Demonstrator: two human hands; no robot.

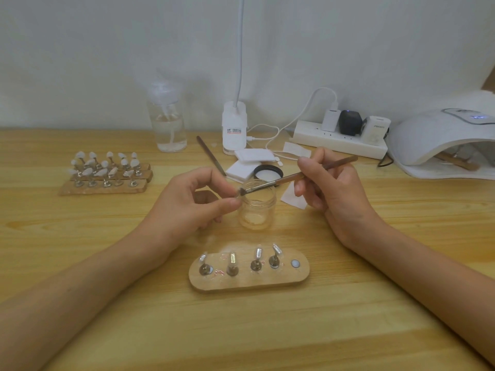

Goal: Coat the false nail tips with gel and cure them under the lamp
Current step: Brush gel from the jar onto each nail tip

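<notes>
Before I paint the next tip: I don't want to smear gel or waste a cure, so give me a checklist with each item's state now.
1. Brush gripped: the right hand holds the brush. Ok.
2. Jar open: the jar stands uncapped, its lid behind it. Ok.
3. Gel on the bristles: they sit at the jar's rim. Cannot tell.
4. Tip in the left hand: thumb and finger pinch beside the bristles; what they hold is hidden. Cannot tell.
5. Holder stocked: four stands carry tips, one spot bare. Ok.
6. Lamp free: display lit, but a wooden piece lies inside. Not ok.
</notes>
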